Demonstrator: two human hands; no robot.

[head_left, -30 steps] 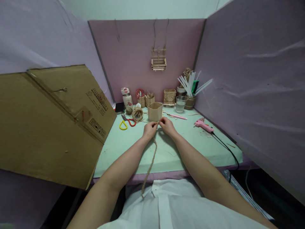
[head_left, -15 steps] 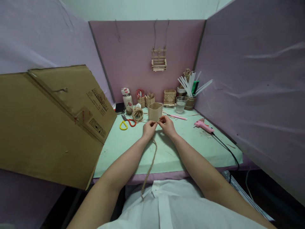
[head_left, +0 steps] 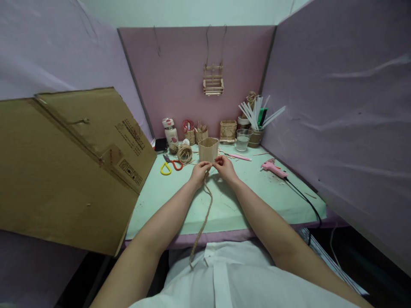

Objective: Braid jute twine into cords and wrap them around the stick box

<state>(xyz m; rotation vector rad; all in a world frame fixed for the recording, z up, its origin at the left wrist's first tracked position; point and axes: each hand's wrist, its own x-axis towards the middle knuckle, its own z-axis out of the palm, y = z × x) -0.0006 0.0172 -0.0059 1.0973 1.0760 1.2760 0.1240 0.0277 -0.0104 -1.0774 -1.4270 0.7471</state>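
Observation:
A braided length of twine [head_left: 206, 214] hangs from my left hand [head_left: 200, 173] down over the table's front edge to my shirt. The fingers of that hand are closed on its upper end. My right hand [head_left: 225, 168] is pinched close beside it, fingertips nearly meeting the left ones; the twine's end between them is too small to see clearly. Just behind both hands stands an open-topped wooden-stick container [head_left: 208, 149], its lower front partly covered by my fingers.
Left of my hands lie scissors [head_left: 171, 164] and a twine roll [head_left: 185, 154]. A pink pen-like tool [head_left: 239, 157] and a pink glue gun [head_left: 273, 168] with a black cord lie right. Behind stand a water cup [head_left: 243, 140] and glue sticks [head_left: 256, 113]. Cardboard [head_left: 73, 171] leans at left.
My left hand has turned slightly and shifted a little left, and more of the twine's upper part shows below it. The right hand stays nearly in place.

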